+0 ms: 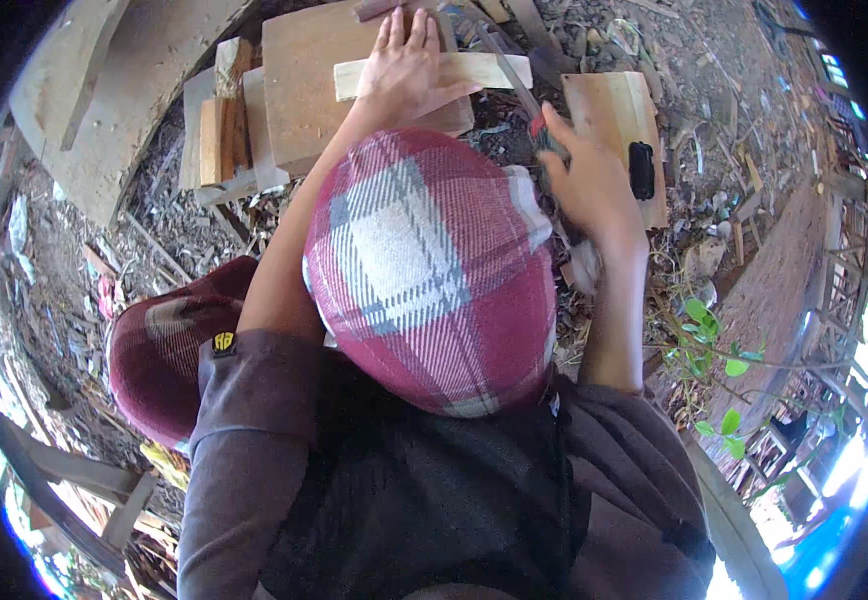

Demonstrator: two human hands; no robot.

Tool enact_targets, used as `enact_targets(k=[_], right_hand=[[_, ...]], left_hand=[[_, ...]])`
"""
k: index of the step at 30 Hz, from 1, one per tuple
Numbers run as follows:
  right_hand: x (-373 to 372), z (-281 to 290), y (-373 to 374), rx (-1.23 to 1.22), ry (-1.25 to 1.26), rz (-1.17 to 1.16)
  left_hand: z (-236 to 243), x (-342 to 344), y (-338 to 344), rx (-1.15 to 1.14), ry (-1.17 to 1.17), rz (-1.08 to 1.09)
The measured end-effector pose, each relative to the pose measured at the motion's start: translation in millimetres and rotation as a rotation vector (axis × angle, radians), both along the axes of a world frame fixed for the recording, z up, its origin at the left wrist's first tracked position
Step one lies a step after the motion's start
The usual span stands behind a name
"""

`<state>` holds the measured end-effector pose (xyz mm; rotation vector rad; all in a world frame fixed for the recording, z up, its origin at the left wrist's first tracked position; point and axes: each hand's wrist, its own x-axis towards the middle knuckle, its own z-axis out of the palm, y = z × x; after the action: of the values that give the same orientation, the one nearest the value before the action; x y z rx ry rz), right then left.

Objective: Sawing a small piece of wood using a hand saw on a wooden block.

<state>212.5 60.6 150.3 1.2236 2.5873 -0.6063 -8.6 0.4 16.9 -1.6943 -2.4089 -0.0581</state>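
Observation:
My left hand (401, 68) lies with fingers spread over a pale wooden strip (484, 70), pressing it against a broad brown board (304, 95). Closed around the red and dark handle of a handsaw (520, 88) is my right hand (584, 175). The saw's long grey blade slants away to the upper left and crosses the strip near its right end. Whether the teeth are in the wood I cannot tell. A dark reddish piece (376, 8) lies just beyond my left fingertips.
Right of the saw, a light board (609, 110) carries a black phone-like object (641, 170). Wooden blocks (222, 130) stand left of the brown board. A large plywood sheet (144, 70) leans at upper left. My knee under maroon plaid cloth (434, 270) rises close below; scraps litter the ground.

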Motion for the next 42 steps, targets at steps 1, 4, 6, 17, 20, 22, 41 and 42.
enact_targets(k=[1, 4, 6, 17, 20, 22, 41, 42], right_hand=[[6.9, 5.5, -5.5, -0.004, -0.011, -0.011], [5.2, 21.7, -15.4, -0.057, -0.116, -0.082], [2.6, 17.6, -14.7, -0.038, -0.123, -0.086], [-26.4, -18.3, 29.0, 0.033, 0.068, 0.038], [-48.9, -25.0, 37.5, 0.013, 0.067, 0.067], [-64.3, -31.9, 50.3, 0.089, 0.035, 0.043], [-19.9, -4.5, 26.5, 0.046, 0.004, 0.066], [-27.4, -13.7, 28.0, 0.030, -0.009, 0.083]], left_hand=[[-4.2, -3.1, -2.8, 0.037, -0.044, -0.005], [-8.3, -3.2, 0.2, 0.062, -0.085, -0.035], [-9.4, -0.3, 3.8, 0.073, -0.088, -0.030], [-15.8, -15.1, 4.8, 0.025, -0.145, -0.046], [-8.9, -17.2, 4.9, -0.026, -0.094, -0.047], [-9.9, -13.4, 9.6, 0.057, -0.157, -0.057], [-20.6, -17.0, 7.4, 0.228, -0.218, -0.090], [-19.1, -14.0, 5.2, 0.175, -0.215, -0.092]])
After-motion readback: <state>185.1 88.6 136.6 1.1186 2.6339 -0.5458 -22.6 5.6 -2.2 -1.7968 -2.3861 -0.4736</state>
